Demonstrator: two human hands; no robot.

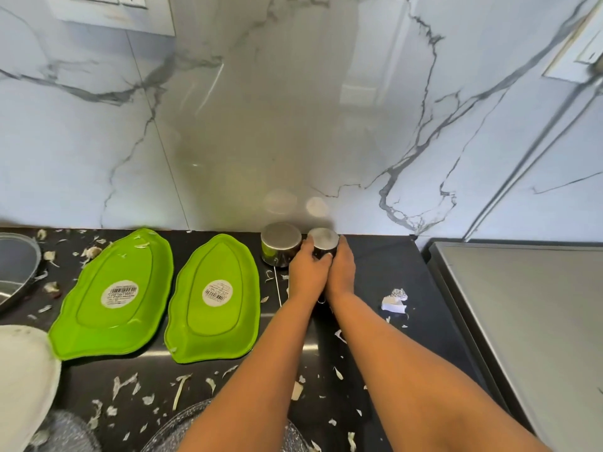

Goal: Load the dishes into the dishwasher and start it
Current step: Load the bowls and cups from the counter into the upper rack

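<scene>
Steel pan, far left: a round steel pan [14, 269] sits on the black counter [385, 275], cut off by the frame edge, so its full shape cannot be told.
White item, lower left: a pale curved piece [23, 380], also cut off; what it is cannot be made out.
Green plates: two leaf-shaped green plates [114, 295] [213, 298] lie upside down, side by side, each with a barcode sticker on its base.
Left cup: a steel cup [280, 244] stands upside down against the wall, just beside the right cup, untouched.
Left hand: the left hand [306, 272] has its fingers curled round the left side of the right cup.
Right cup: a smaller steel cup [323, 244], also upside down, sits between both hands near the marble wall [293, 109].
Right hand: the right hand [342, 269] wraps the cup's right side; both hands grasp it together.
Step in hand: picking the first dish off the counter, as I judge it; nothing looks loaded yet.
Next move: lift the cup clear of its neighbour and carry it to the dishwasher, which is not identifiable here.
Steel surface, right: a flat steel top [522, 321] beside the counter; whether it belongs to the dishwasher cannot be told.
Hidden: a thin wire-like piece [278, 288] runs beneath the left wrist and something small hides between the forearms. Both are unclear.
Scraps: peelings [130, 384] litter the counter, and a crumpled foil bit [396, 298] lies right of the arms.
</scene>
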